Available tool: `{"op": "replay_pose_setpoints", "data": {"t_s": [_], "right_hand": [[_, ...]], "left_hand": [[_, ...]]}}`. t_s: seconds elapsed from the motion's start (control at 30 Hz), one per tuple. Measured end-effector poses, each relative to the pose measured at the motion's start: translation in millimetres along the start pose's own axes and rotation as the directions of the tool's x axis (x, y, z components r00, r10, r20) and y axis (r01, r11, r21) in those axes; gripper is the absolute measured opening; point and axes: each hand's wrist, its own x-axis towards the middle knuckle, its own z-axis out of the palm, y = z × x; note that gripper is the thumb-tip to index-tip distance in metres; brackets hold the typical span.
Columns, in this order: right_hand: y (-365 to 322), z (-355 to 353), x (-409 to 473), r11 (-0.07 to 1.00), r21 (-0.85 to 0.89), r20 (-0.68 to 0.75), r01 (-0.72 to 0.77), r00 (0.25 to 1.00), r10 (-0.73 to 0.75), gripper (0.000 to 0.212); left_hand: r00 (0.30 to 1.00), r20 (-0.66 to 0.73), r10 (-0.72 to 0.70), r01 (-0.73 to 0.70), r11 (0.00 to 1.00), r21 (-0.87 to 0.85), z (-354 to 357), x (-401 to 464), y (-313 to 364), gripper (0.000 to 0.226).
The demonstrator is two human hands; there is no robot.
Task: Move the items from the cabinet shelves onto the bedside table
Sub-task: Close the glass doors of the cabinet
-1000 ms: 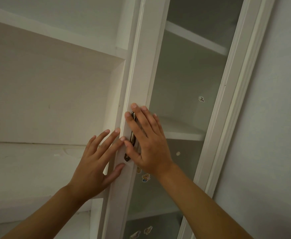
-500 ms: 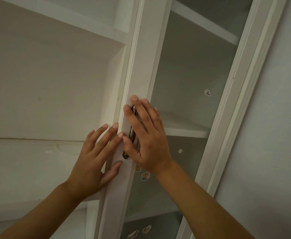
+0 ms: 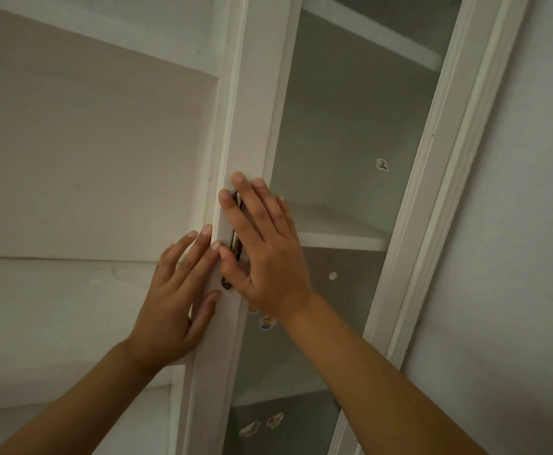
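Observation:
A white cabinet door [image 3: 252,119] with a glass pane [image 3: 344,142] fills the middle of the head view. My right hand [image 3: 265,254] lies flat over its metal handle [image 3: 235,247], fingers spread, palm on the frame. Beside it, my left hand [image 3: 176,303] presses flat on the door's left edge, fingers apart, thumb against the frame. Neither hand holds anything. Behind the glass I see bare white shelves [image 3: 340,239]; no items show on them. The bedside table is out of view.
An open white shelf niche [image 3: 81,165] lies to the left of the door. Small stickers [image 3: 267,322] dot the glass. The door's right frame [image 3: 442,165] meets a pale wall [image 3: 524,224] on the right.
The view has shifted slightly; the door and hands sit a little further left and lower in frame. Both hands keep the same flat pose on the door.

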Motion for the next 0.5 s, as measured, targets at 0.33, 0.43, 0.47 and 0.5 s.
{"op": "replay_pose_setpoints", "data": {"t_s": [0.33,0.43,0.47,0.5], "right_hand": [[-10,-37,-6,0.998,0.022,0.221,-0.061,0.974,0.055,0.068],[-6,-53,-25,0.986,0.09,0.257,-0.138,0.96,0.111,0.068],[-4,-58,-33,0.978,0.112,0.262,-0.174,0.955,0.14,0.068],[-3,-63,-42,0.969,0.133,0.27,-0.21,0.948,0.169,0.068]], "left_hand": [[0.987,0.085,-0.137,0.12,0.976,0.183,-21,-3,24,0.063],[0.972,0.109,-0.208,0.18,0.958,0.222,-28,-4,37,0.068],[0.966,0.112,-0.231,0.202,0.953,0.228,-29,-5,43,0.07],[0.959,0.115,-0.26,0.229,0.946,0.23,-28,-7,50,0.072]]}}
